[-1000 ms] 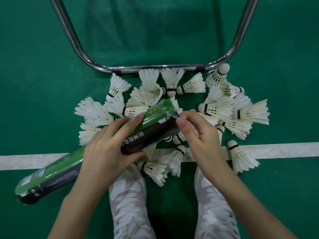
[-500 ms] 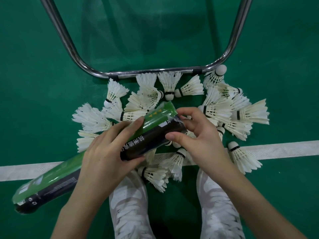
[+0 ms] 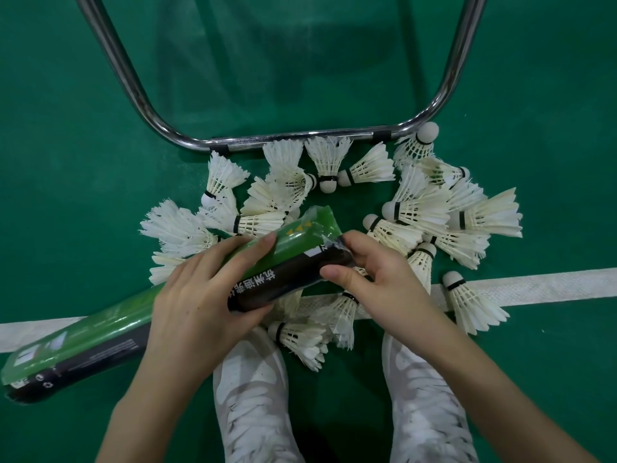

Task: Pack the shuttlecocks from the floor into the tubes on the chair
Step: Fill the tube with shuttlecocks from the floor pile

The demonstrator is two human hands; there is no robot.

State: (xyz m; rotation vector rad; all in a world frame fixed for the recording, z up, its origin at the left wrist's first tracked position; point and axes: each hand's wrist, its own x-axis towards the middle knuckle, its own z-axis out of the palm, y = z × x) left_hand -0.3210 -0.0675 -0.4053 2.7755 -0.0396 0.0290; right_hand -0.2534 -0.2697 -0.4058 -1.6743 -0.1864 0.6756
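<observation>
A long green and black shuttlecock tube [image 3: 100, 342] lies slanted across my lap area, its upper end near the pile. My left hand [image 3: 203, 295] grips the tube around its middle. My right hand [image 3: 370, 279] pinches the tube's upper end, thumb and fingers on the clear plastic wrap there. Several white feather shuttlecocks [image 3: 417, 208] lie scattered on the green floor in front of me, some under the tube and my hands. No shuttlecock shows inside the tube.
A chrome chair leg frame [image 3: 300, 138] curves along the floor just beyond the pile. A white court line [image 3: 551, 284] crosses the green floor. My two white shoes [image 3: 253, 406] stand below the hands.
My right hand has slid from the tube's mouth onto its end and now pinches it. The tube's far end dropped a little lower left. The left hand keeps its grip.
</observation>
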